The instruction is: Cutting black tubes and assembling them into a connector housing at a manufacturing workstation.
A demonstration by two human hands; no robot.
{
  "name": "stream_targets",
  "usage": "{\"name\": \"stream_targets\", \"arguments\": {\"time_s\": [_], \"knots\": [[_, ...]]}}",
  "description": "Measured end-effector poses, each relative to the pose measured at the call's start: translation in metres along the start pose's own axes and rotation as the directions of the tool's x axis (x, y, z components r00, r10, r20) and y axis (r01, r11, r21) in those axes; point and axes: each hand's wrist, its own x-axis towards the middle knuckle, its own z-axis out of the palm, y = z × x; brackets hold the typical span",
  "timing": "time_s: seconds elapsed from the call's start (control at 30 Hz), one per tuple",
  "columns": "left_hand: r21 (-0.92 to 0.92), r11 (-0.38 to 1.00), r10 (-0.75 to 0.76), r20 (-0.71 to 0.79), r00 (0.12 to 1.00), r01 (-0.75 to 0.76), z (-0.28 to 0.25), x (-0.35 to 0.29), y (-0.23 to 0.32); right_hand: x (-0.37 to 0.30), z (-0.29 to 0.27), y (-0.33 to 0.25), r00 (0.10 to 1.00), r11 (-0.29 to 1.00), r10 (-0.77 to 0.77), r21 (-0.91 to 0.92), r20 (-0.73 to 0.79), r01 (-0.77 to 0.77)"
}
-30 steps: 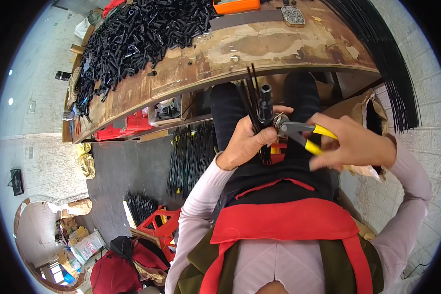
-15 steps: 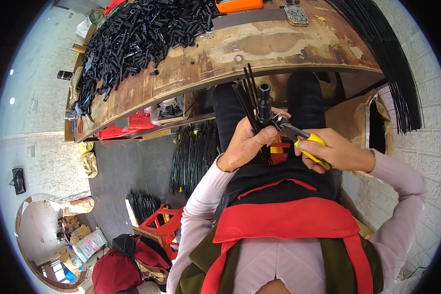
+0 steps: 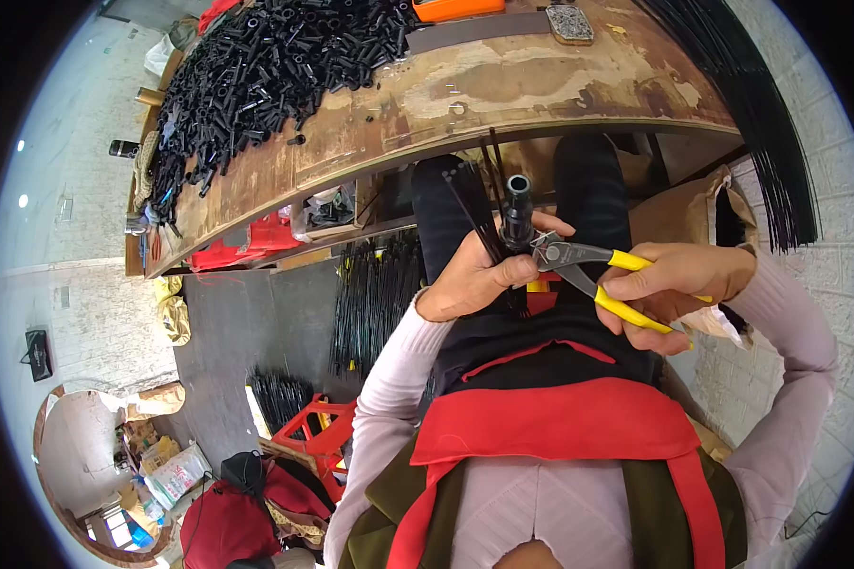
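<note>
My left hand is closed round a black tubular fitting, its open end facing up, over my lap. Several thin black rods stick up from the same hand, beside the fitting. My right hand grips yellow-handled pliers, whose handles are spread apart. The pliers' metal head is at the fitting's right side, by my left fingers. Whether the jaws touch the fitting, I cannot tell.
A worn wooden bench curves across the far side, with a heap of black tubular pieces on it. Long black rods hang over its right end. Bundles of black rods stand at left, near a red stool.
The pliers' handles have opened wide, and my right hand has shifted slightly right. My left hand keeps the fitting and rods in almost the same place.
</note>
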Motion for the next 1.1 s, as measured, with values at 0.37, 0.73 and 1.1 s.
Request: {"name": "stream_targets", "arguments": {"time_s": [0.37,0.73,1.1], "knots": [[-0.083,0.997,-0.004,0.017,1.000,0.005,-0.012,-0.006,-0.012,0.022,0.009,0.009,0.941,0.950,-0.216,-0.278,-0.260,0.142],[-0.102,0.995,-0.004,-0.013,1.000,0.002,-0.007,-0.007,-0.013,0.027,0.020,0.012,0.943,0.971,-0.211,-0.166,-0.259,0.171],[-0.063,0.997,-0.032,0.022,0.999,0.033,-0.012,-0.007,-0.010,0.012,0.021,-0.009,0.976,0.995,0.003,-0.099,-0.219,-0.025]]}}
